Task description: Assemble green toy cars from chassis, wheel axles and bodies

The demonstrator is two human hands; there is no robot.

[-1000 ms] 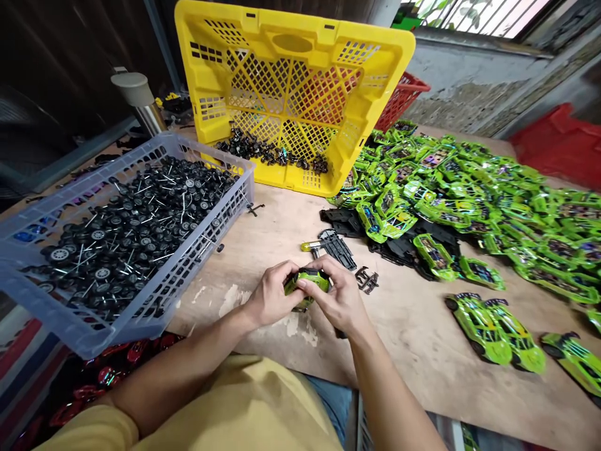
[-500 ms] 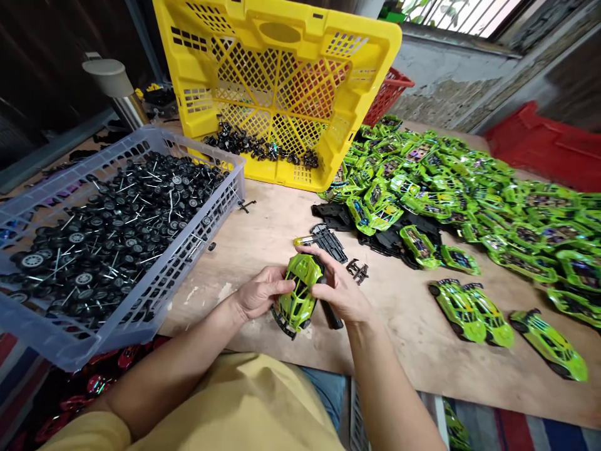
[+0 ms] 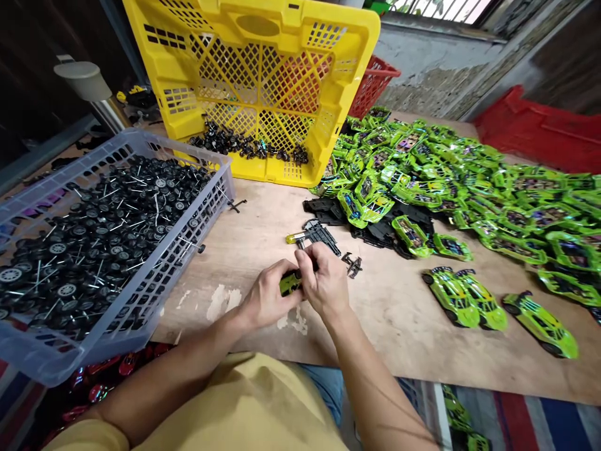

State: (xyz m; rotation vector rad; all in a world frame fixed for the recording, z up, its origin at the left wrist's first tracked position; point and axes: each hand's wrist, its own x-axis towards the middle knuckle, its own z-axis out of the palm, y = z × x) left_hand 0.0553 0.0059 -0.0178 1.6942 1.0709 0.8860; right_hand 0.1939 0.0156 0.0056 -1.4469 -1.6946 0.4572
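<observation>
A green toy car is in my left hand, its fingers wrapped round the body so that only a small part shows. Close against it, my right hand is closed in a fist. From the thumb side of that fist comes the thin shaft of a small hammer with a yellow-tipped metal head. The fist appears to grip its handle, which is hidden. Just beyond the hands lies a black car chassis. Right of the fist is a small dark plastic part.
A clear crate of wheels on axles stands left. Behind it, a tilted yellow crate holds small black parts. Green car bodies are heaped at the right, with black chassis beneath. Several finished-looking cars sit front right.
My right hand has left the car's side and closed into a fist near the hammer. The car is now mostly covered by my hands. The view has shifted slightly.
</observation>
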